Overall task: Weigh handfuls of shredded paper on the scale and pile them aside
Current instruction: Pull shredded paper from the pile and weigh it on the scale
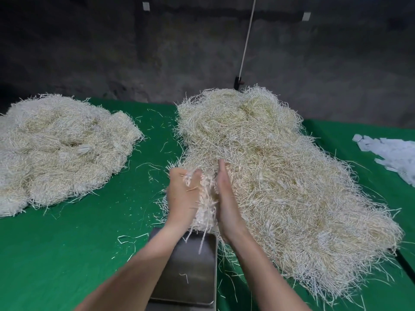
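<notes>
Head view: a handful of shredded paper (205,205) is held above the far edge of the scale (188,265), against the large pile (280,176). The left hand (183,194) is curled round it; the right hand (224,198) is pressed flat against it, fingers straight. A second pile (62,149) is seen at left on the green bench (89,243).

Flat worktop covered in green cloth (67,243). Behind its far edge stands a dark, rough grey concrete wall (112,52), dimly lit. A thin white rod (247,37) rises from a black clamp (238,83) at that edge. Small white tags (146,6) sit high on the wall.
</notes>
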